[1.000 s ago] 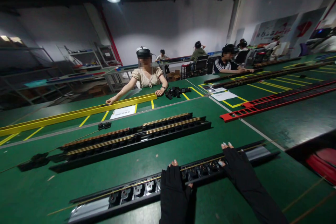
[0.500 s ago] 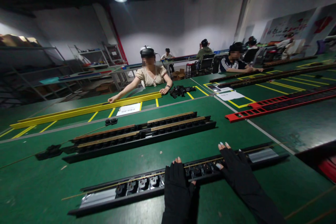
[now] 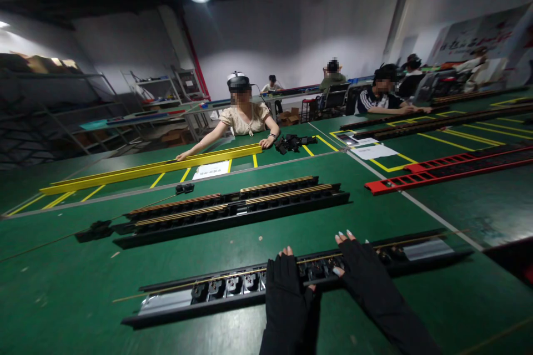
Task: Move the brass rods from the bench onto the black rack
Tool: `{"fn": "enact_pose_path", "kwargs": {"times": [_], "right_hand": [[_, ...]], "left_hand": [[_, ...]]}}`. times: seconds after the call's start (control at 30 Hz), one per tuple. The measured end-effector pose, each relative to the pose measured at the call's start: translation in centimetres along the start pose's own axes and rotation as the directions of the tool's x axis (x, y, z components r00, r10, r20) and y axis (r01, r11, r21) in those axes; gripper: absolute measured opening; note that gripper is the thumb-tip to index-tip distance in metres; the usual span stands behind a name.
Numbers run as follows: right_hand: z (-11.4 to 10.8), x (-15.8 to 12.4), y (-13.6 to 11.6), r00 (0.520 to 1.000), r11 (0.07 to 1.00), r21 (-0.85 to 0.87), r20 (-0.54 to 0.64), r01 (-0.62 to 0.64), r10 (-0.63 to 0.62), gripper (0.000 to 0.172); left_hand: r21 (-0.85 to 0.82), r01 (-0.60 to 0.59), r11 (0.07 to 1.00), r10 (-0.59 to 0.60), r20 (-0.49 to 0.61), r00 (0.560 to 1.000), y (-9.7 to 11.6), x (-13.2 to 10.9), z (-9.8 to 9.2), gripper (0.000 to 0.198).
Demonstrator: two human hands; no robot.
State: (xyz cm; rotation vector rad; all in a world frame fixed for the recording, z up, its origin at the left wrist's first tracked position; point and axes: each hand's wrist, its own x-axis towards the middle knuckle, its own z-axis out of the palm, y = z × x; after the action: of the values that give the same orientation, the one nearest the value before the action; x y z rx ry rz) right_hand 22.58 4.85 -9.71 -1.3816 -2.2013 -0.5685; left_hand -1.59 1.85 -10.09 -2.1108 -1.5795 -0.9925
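A long black rail (image 3: 216, 291) with small black clips set along it and a thin brass rod on top lies across the green table just in front of me. My left hand (image 3: 287, 294), in a black fingerless glove, rests flat on the rail's middle with the fingers stretched over it. My right hand (image 3: 358, 266), gloved the same way, lies on the rail a little to the right, fingers extended and fingertips past the far edge. Neither hand is closed round anything.
A second black rail with brass strips (image 3: 233, 211) lies farther back. Behind it a person in a headset holds a yellow rail (image 3: 158, 167). A red rail (image 3: 441, 172) lies at right, with black parts (image 3: 291, 143) and paper sheets (image 3: 372, 151) beyond. Other people sit at far tables.
The view has swung left, so everything shifts right in the picture. My right hand has moved left along the rail, closer to my left hand, which stays in place.
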Motion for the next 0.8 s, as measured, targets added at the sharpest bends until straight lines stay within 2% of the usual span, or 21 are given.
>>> {"fn": "enact_pose_path", "kwargs": {"times": [0.1, 0.17, 0.3, 0.47, 0.7, 0.8], "right_hand": [[-0.1, 0.6, -1.4, 0.998, 0.999, 0.007, -0.049, -0.036, 0.037, 0.068], [-0.3, 1.1, -2.1, 0.998, 0.998, 0.007, -0.037, -0.056, 0.056, 0.066], [-0.7, 1.7, -3.2, 1.000, 1.000, 0.006, 0.001, -0.014, 0.014, 0.062], [-0.6, 1.8, -4.1, 1.000, 1.000, -0.008, -0.002, 0.029, -0.030, 0.063], [-0.8, 2.2, -5.2, 0.998, 0.998, -0.021, -0.013, 0.056, -0.056, 0.064], [-1.1, 2.4, -5.6, 0.997, 0.997, -0.010, -0.023, 0.073, -0.074, 0.065]], "left_hand": [[0.008, -0.004, 1.000, 0.004, 0.036, 0.999, -0.1, 0.1, -0.2, 0.073], [0.015, -0.009, 1.000, 0.008, 0.060, 0.998, -0.1, 0.1, -0.3, 0.074], [0.033, -0.058, 0.998, 0.058, 0.020, 0.998, -0.5, 0.4, -0.8, 0.076], [0.070, -0.116, 0.991, 0.113, 0.044, 0.993, -0.7, 0.7, -1.6, 0.073], [0.030, -0.015, 0.999, 0.016, -0.035, 0.999, 0.0, 0.4, 0.1, 0.070], [0.025, -0.004, 1.000, 0.004, -0.029, 1.000, 0.0, 0.2, 0.6, 0.069]]}}
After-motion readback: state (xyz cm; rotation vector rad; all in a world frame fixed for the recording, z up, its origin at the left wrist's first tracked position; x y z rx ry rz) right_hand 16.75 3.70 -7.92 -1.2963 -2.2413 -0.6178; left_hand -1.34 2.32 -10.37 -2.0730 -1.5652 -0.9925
